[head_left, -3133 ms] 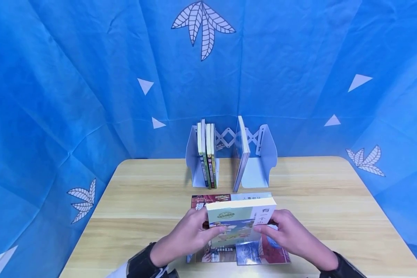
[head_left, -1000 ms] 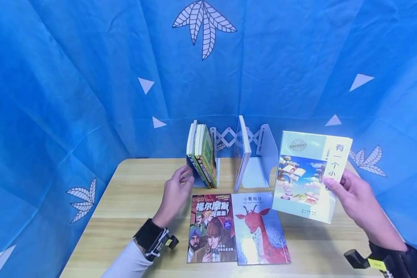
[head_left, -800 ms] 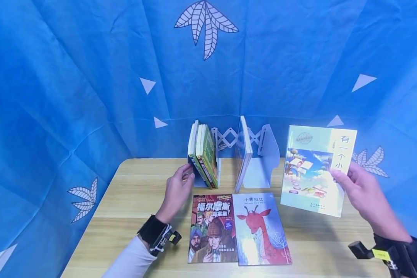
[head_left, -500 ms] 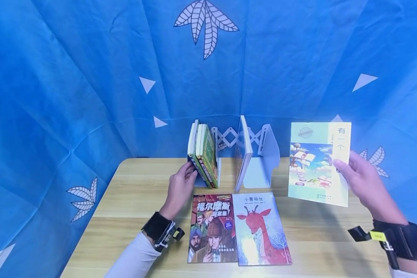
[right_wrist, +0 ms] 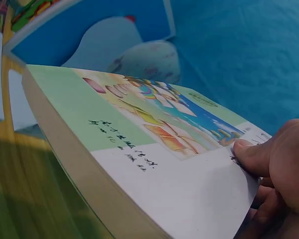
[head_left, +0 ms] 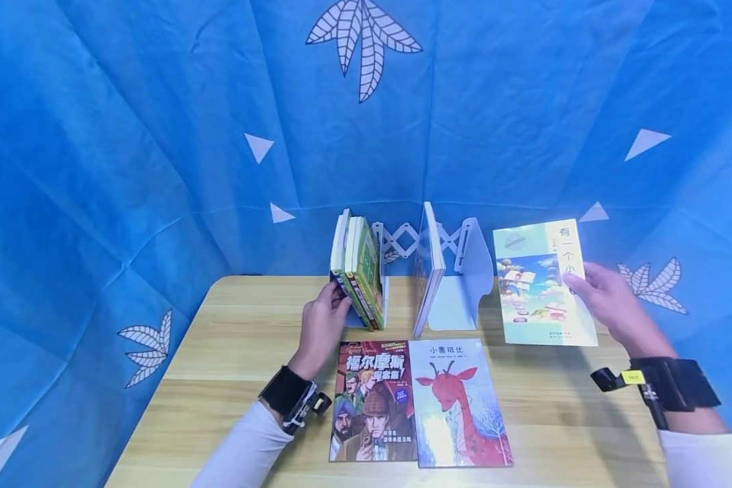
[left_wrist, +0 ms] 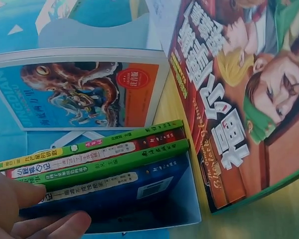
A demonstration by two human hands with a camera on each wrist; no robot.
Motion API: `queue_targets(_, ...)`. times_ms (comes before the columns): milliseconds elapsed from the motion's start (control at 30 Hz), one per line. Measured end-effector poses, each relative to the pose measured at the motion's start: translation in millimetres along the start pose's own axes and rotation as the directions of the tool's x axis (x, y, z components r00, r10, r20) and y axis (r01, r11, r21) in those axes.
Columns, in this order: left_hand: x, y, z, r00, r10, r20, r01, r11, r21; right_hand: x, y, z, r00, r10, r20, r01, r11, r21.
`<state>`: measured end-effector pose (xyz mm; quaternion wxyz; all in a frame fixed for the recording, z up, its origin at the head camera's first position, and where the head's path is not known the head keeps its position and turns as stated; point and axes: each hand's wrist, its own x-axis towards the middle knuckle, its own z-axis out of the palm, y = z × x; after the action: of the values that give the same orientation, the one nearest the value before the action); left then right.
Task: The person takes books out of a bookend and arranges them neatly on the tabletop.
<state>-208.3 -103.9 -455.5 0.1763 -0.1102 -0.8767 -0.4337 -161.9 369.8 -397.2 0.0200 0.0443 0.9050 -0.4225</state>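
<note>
My right hand (head_left: 610, 298) holds a thick pale-green and white book (head_left: 539, 291) by its right edge, thumb on the cover and fingers behind. The book is raised above the table's right side; its page edges show in the right wrist view. My left hand (head_left: 323, 329) is at the lower front of a row of several thin green-spined books (head_left: 366, 278), which lean left in the bookend. In the left wrist view its fingers (left_wrist: 65, 226) are bent against the dark blue cover and the spines (left_wrist: 109, 159). Some fingertips are hidden.
The white expandable bookend (head_left: 457, 298) stands at the table's back. An octopus-covered book (head_left: 430, 271) stands in it, right of the row. Flat in front lie a detective book (head_left: 375, 400) and a red-deer book (head_left: 460, 403). A blue curtain (head_left: 494, 102) hangs behind the wooden table (head_left: 219, 379).
Both hands earlier held the pale-green book at centre; my right hand carried it right and up, then slightly left. My left hand went to the row, whose tops now tilt left.
</note>
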Motion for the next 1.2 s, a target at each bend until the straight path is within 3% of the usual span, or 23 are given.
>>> queue_targets(167, 2.3, 2.1, 6.3, 1.000, 0.003, -0.011, -0.002, 0.998, 0.069, 12, 9, 6.3, 0.997, 0.049, 0.055, -0.050, 0.999, 0.018)
queue_targets(433, 4.2, 4.5, 14.5, 0.998, -0.065, -0.015, 0.067, 0.992, 0.110, 30, 18, 18.6, 0.991, 0.073, 0.114, -0.081, 0.995, 0.066)
queue_targets(833, 10.0, 3.2, 32.1, 0.977, -0.209, 0.036, 0.206, 0.976, 0.067, 48, 40, 39.9, 0.982, 0.077, 0.171, -0.098, 0.988, 0.116)
queue_targets(1200, 13.1, -3.9, 42.6, 0.976, -0.218, 0.012, 0.218, 0.976, 0.020, 58, 51, 52.9, 0.969, 0.121, 0.216, -0.141, 0.987, 0.076)
